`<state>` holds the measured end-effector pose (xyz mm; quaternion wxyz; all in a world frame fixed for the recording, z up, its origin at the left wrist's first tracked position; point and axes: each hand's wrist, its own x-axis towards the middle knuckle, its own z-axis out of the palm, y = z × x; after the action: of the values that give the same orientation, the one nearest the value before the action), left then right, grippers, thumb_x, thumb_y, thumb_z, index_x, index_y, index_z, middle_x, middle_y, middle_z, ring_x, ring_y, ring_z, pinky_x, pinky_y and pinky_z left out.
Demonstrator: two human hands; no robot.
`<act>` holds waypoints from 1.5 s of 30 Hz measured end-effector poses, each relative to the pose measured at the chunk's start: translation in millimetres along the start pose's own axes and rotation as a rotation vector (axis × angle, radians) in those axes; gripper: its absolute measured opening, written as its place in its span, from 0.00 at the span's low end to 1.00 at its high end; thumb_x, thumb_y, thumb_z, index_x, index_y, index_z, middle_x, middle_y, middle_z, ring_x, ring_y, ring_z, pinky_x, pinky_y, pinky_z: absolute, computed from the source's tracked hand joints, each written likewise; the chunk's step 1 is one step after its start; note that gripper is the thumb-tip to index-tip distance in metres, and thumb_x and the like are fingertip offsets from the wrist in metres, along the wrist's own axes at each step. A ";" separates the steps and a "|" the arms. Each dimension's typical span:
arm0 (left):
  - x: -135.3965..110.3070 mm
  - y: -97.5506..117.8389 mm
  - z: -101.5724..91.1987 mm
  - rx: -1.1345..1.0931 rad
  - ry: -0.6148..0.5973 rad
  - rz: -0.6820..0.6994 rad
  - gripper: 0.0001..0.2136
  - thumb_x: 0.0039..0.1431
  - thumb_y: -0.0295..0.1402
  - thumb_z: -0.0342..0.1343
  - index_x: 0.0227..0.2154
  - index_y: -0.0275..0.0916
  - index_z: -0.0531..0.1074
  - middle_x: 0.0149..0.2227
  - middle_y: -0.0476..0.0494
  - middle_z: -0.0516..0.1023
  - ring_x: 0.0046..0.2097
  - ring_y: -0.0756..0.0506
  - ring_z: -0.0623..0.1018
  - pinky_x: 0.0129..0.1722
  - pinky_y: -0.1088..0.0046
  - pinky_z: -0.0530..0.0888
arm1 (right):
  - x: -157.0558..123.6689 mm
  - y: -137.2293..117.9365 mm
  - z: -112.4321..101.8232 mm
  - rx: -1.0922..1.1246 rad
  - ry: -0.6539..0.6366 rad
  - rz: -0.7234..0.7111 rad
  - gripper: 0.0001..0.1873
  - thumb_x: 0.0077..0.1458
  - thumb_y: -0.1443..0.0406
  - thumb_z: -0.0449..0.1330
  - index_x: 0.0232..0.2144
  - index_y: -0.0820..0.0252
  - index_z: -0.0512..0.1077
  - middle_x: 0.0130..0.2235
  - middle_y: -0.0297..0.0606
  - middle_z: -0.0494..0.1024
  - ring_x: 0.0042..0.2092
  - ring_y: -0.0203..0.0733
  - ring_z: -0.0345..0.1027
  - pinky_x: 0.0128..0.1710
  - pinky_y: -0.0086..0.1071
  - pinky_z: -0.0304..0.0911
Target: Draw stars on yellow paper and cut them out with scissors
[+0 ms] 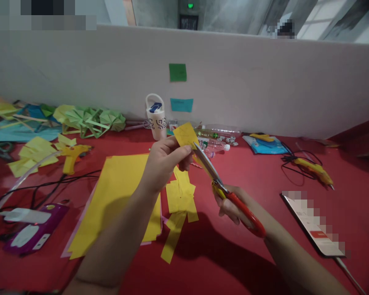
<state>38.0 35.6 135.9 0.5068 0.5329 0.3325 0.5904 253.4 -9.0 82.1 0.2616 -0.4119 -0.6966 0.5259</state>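
Between the thumb and fingers of my left hand (pixel 164 159) is a small piece of yellow paper (pixel 185 134), held up above the table. My right hand (pixel 233 203) grips a pair of scissors (pixel 209 167) with red handles. The blade tips reach the paper's lower right edge, close to my left thumb; whether they are cutting into it I cannot tell. Below my hands lies a loose heap of yellow paper strips and cut pieces (pixel 181 196). Larger yellow sheets (pixel 123 180) are stacked to the left, partly under my left forearm.
On the red table (pixel 233 262) stand a white tumbler (pixel 158 123) and lying plastic bottles (pixel 221 131). Yellow glue guns lie left (pixel 70 157) and right (pixel 315 170), with cables. A purple power strip (pixel 38 229) is at left, a phone (pixel 310 225) at right, folded green paper shapes (pixel 92 121) behind.
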 end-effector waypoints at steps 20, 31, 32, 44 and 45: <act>-1.7 4.2 -2.8 0.093 0.009 -0.027 0.05 0.48 0.31 0.60 0.21 0.37 0.74 0.16 0.53 0.72 0.18 0.55 0.69 0.18 0.79 0.67 | 2.2 8.8 -2.5 0.085 -0.009 0.050 0.28 0.55 0.41 0.59 0.23 0.56 0.59 0.22 0.27 0.60 0.22 0.29 0.58 0.14 0.22 0.52; -0.5 5.5 -6.2 0.163 0.009 -0.059 0.05 0.47 0.32 0.60 0.20 0.38 0.73 0.17 0.51 0.72 0.19 0.53 0.71 0.18 0.78 0.69 | 1.0 17.4 -2.6 0.088 -0.022 0.133 0.25 0.58 0.45 0.59 0.24 0.56 0.58 0.19 0.25 0.62 0.18 0.28 0.56 0.13 0.22 0.50; -0.5 5.7 -6.0 0.162 0.011 -0.062 0.05 0.46 0.32 0.61 0.20 0.38 0.73 0.17 0.51 0.72 0.19 0.53 0.71 0.18 0.78 0.69 | 1.0 17.5 -2.6 0.085 -0.025 0.137 0.25 0.58 0.45 0.59 0.24 0.56 0.58 0.19 0.25 0.62 0.17 0.28 0.55 0.13 0.22 0.49; -0.9 7.5 -4.9 0.137 0.048 -0.084 0.05 0.45 0.32 0.62 0.20 0.37 0.74 0.17 0.50 0.74 0.17 0.53 0.71 0.17 0.78 0.69 | 1.6 2.8 -3.2 0.102 -0.030 0.078 0.28 0.54 0.42 0.60 0.22 0.55 0.57 0.18 0.25 0.61 0.17 0.27 0.52 0.13 0.24 0.47; -0.7 7.6 -4.8 0.135 0.047 -0.085 0.05 0.45 0.32 0.62 0.20 0.37 0.74 0.17 0.50 0.74 0.17 0.53 0.71 0.17 0.78 0.69 | 1.4 1.9 -3.3 0.102 -0.029 0.082 0.28 0.54 0.42 0.60 0.22 0.55 0.57 0.18 0.25 0.61 0.17 0.27 0.52 0.13 0.24 0.47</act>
<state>31.5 33.6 141.8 0.4864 0.5373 0.4058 0.5569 255.8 -5.9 81.2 0.2502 -0.4184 -0.6554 0.5769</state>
